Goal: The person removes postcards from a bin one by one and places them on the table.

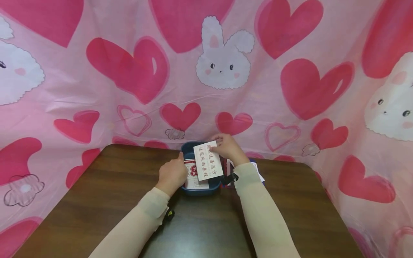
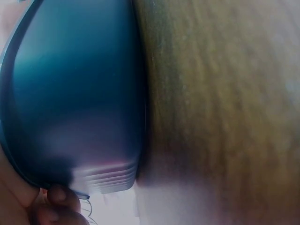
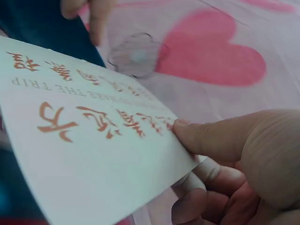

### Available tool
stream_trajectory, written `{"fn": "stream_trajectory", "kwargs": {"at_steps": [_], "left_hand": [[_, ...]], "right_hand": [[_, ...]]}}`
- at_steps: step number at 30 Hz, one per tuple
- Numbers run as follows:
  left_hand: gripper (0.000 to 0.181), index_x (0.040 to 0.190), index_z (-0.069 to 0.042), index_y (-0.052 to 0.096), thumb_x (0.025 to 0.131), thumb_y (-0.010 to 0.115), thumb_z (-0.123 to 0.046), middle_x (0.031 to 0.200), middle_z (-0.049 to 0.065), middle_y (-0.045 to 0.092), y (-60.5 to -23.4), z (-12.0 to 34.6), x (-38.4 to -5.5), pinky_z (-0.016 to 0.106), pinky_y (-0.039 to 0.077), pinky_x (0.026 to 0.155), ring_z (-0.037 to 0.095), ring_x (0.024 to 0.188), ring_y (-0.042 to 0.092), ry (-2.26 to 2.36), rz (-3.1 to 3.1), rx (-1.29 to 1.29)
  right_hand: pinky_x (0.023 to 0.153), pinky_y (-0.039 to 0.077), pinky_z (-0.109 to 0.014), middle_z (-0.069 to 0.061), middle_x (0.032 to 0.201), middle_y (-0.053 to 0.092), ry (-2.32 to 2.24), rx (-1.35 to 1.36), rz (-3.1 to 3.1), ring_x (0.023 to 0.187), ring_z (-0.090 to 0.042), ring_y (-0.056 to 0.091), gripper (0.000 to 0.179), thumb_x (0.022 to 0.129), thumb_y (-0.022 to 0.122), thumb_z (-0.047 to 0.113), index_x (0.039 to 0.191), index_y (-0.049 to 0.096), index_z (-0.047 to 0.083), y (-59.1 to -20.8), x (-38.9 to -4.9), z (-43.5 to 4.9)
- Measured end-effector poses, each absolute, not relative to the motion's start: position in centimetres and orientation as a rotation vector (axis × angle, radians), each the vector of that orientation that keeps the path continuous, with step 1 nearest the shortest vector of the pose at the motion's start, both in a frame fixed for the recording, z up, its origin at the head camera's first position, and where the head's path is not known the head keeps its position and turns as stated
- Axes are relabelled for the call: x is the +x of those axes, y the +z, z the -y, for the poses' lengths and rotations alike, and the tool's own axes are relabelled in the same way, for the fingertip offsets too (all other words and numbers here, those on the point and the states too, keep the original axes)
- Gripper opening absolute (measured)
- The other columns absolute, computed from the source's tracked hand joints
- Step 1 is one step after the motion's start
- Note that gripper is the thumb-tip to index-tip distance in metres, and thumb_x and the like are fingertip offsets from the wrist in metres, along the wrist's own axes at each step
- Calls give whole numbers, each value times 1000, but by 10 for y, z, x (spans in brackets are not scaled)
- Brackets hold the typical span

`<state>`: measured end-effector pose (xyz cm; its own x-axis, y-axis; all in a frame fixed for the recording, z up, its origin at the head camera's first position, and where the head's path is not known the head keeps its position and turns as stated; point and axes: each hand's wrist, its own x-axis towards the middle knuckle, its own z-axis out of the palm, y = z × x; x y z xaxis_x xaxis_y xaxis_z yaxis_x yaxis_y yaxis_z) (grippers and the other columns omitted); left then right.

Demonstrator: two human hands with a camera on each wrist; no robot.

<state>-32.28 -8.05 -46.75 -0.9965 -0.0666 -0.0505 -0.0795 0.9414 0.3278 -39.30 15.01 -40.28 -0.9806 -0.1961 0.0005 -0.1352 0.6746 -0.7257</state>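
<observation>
A blue plastic box point(image 1: 201, 192) stands near the far edge of the table. My left hand point(image 1: 172, 173) holds its left rim; the left wrist view shows its fingertips point(image 2: 63, 196) curled at the edge of the box. Between thumb and fingers, my right hand point(image 1: 228, 147) pinches a white card point(image 1: 209, 162) by one corner. Brown handwritten-style characters and a faint printed line cover the card, which is tilted above the box. Inside the box lie white and red printed cards point(image 1: 193, 182), partly covered by the held card.
Right of the box, partly under my right wrist, are more cards point(image 1: 257, 171) with blue and red edges. The brown wooden table point(image 1: 206, 229) extends towards me. Behind it hangs a pink curtain point(image 1: 206, 100) with hearts and rabbits, close to the far edge.
</observation>
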Motion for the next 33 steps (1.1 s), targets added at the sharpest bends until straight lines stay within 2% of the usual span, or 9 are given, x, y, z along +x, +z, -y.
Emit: {"fn": "stream_trajectory", "kwargs": {"at_steps": [3, 11, 16, 21, 26, 28, 30, 33], "left_hand": [[75, 175, -8, 43, 106, 63, -31, 112, 20, 81, -467, 79, -322, 50, 65, 75, 33, 82, 68, 526, -3077, -102], [76, 175, -7, 43, 106, 64, -31, 113, 21, 82, -467, 78, -320, 46, 63, 70, 32, 81, 68, 547, -3080, -75], [75, 175, -7, 43, 106, 63, -31, 108, 19, 82, -467, 78, -318, 47, 63, 70, 32, 79, 67, 554, -3090, -74], [74, 175, -7, 43, 107, 63, -31, 110, 20, 81, -466, 80, -318, 47, 63, 71, 32, 79, 67, 562, -3098, -76], [76, 175, -7, 43, 107, 65, -31, 110, 20, 81, -466, 81, -319, 46, 63, 70, 33, 80, 67, 573, -3087, -85], [76, 175, -7, 42, 106, 65, -31, 112, 20, 81, -465, 82, -319, 47, 63, 70, 33, 81, 67, 573, -3077, -88], [77, 176, -8, 42, 107, 65, -32, 115, 21, 81, -465, 82, -319, 47, 63, 71, 33, 81, 67, 572, -3069, -93], [77, 176, -9, 41, 107, 65, -33, 117, 21, 81, -466, 82, -320, 47, 63, 71, 33, 81, 67, 571, -3065, -99]], "right_hand": [[86, 65, -36, -18, 124, 81, -1280, -272, -2800, 104, -25, 74, 50, 101, 85, 20, 146, 70, 7, -402, -389, -171], [78, 68, -32, -22, 133, 80, -1468, -199, -2814, 103, -30, 79, 47, 105, 81, 20, 150, 71, 13, -402, -378, -218], [73, 65, -27, -24, 132, 80, -1522, -150, -2792, 94, -23, 78, 44, 107, 79, 17, 151, 71, 15, -401, -379, -240], [73, 68, -29, -27, 137, 76, -1576, -58, -2750, 90, -19, 78, 47, 108, 76, 16, 155, 70, 14, -398, -378, -261], [74, 66, -25, -29, 144, 68, -1566, 52, -2765, 98, -25, 75, 53, 108, 75, 14, 160, 65, 12, -398, -377, -286], [76, 62, -22, -25, 141, 67, -1531, 77, -2791, 104, -24, 70, 54, 107, 75, 14, 159, 65, 11, -402, -378, -295], [79, 56, -22, -23, 132, 64, -1499, 88, -2803, 106, -24, 63, 54, 106, 74, 14, 159, 65, 9, -407, -379, -304], [88, 54, -29, -21, 132, 65, -1437, 99, -2809, 113, -26, 60, 54, 106, 75, 15, 159, 65, 8, -416, -380, -317]]}}
